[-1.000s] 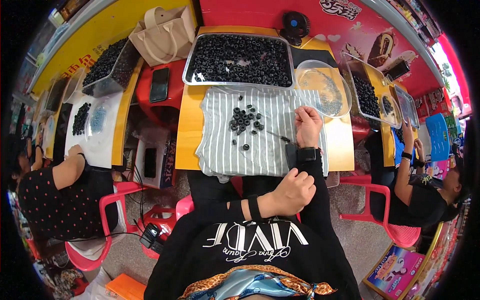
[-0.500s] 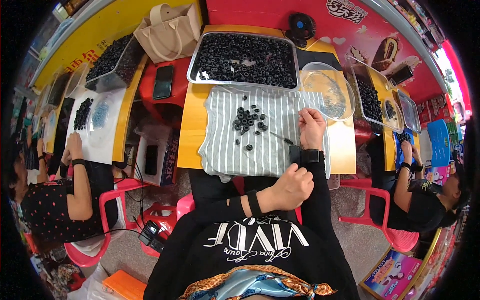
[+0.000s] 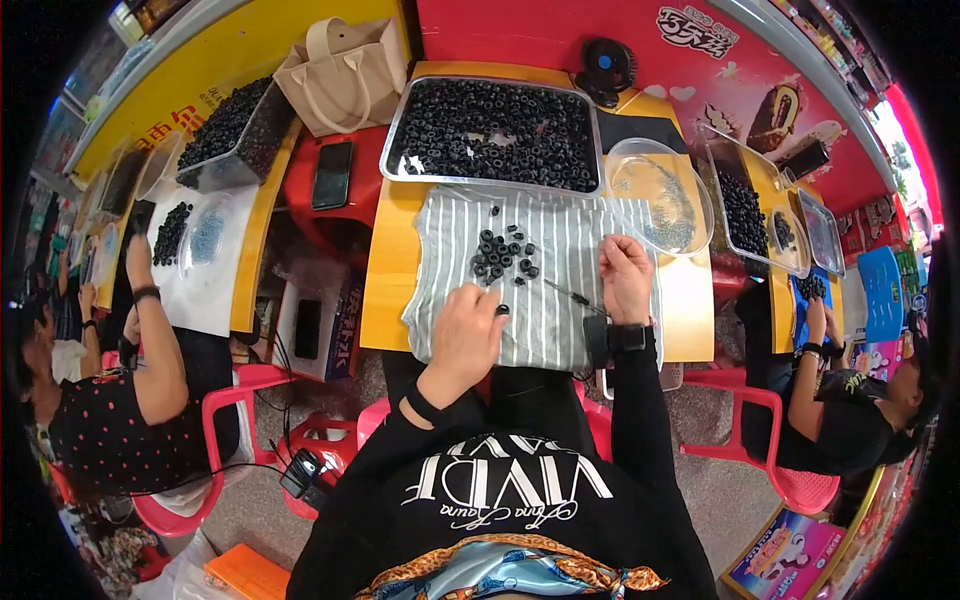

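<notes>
My left hand (image 3: 463, 332) is over the near part of a grey-and-white striped cloth (image 3: 435, 270), fingers curled, with its fingertips at a single small black ring (image 3: 502, 310). To the right, my right hand (image 3: 627, 272) rests palm-up above the cloth. Its thumb and fingers are pinched together, and whatever is between them is too small to make out. Between the hands, just beyond my left one, lies a loose cluster of black rings (image 3: 492, 258). A thin dark tool (image 3: 568, 293) points from the cluster toward my right wrist.
A clear tray (image 3: 392, 165) heaped with black rings stands behind the cloth. Right of it is a round clear tub (image 3: 709, 215) with tiny metallic pieces. A phone (image 3: 332, 175), a beige bag (image 3: 345, 85) and a small fan (image 3: 606, 68) stand around. People work at both side tables.
My left hand has moved from beside my right wrist, forward and left onto the cloth, reaching the single ring. My right hand stays pinched in nearly the same place. The view has shifted slightly.
</notes>
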`<state>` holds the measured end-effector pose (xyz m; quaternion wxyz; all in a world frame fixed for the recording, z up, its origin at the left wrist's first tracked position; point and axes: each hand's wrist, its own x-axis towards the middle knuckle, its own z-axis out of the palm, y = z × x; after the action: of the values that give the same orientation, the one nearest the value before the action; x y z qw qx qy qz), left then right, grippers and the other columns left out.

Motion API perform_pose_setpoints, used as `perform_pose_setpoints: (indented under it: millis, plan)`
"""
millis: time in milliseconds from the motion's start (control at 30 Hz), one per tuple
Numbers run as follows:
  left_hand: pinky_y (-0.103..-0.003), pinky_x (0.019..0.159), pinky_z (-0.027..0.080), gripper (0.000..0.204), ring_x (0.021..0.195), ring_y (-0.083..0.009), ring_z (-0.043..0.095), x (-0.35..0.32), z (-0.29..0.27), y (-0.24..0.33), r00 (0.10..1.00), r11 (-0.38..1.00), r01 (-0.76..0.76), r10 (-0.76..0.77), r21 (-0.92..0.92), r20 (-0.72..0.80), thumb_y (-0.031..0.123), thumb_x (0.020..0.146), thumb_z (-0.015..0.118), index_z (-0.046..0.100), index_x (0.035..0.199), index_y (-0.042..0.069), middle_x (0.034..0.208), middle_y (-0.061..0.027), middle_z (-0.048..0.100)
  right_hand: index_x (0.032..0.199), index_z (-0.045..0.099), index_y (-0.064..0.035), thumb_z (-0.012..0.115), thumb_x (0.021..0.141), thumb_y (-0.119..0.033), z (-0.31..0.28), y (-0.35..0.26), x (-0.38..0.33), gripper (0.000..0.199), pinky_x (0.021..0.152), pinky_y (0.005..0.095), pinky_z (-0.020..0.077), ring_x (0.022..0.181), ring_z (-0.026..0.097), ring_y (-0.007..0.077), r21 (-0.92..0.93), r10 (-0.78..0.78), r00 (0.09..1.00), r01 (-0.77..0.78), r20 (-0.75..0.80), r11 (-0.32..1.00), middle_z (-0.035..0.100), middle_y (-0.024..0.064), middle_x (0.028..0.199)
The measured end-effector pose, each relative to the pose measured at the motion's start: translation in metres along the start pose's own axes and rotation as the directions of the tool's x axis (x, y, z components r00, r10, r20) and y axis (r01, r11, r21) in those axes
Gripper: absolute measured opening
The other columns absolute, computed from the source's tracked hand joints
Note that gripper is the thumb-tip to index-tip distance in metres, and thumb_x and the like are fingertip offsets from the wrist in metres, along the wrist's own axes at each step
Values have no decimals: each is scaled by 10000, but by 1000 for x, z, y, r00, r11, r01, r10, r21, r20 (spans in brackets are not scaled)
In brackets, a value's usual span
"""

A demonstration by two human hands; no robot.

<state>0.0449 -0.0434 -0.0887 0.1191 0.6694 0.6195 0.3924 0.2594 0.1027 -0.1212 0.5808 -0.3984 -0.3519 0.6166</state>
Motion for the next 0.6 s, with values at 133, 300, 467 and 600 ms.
perform_pose_setpoints:
  millis: [133,300,467,600]
  plan:
    - [-425,724,443,142,866,-351,534,-1,10,-9,999,997,-51,51,-52,8,5,749,647,578,873,-9,909,-159,516,937,652,-4,611,864,-7,19,-16,-44,84,590,200,414,652,536,64,-236,87,991,-62,97,970,615,2,759]
    - [-370,720,488,209,840,-324,597,-8,8,-1,995,972,-78,62,-223,-77,-30,713,666,599,911,-8,963,-160,580,918,655,5,600,844,36,52,-14,-102,98,612,225,435,685,557,96,-417,78,919,98,386,904,586,21,768]
    - [-267,701,481,196,817,-190,609,-21,20,-6,980,757,197,-134,-623,148,-42,786,640,608,978,-26,966,-108,594,921,643,17,597,824,53,57,-11,-108,113,618,241,430,691,566,143,-515,24,861,281,508,810,566,84,793]
    - [-214,667,443,223,797,-84,552,-23,21,-12,963,500,270,-156,-823,222,-54,848,617,633,1068,-20,946,-37,582,904,641,15,613,817,62,56,-12,-108,103,620,217,397,706,525,87,-528,39,860,276,508,803,565,35,804]
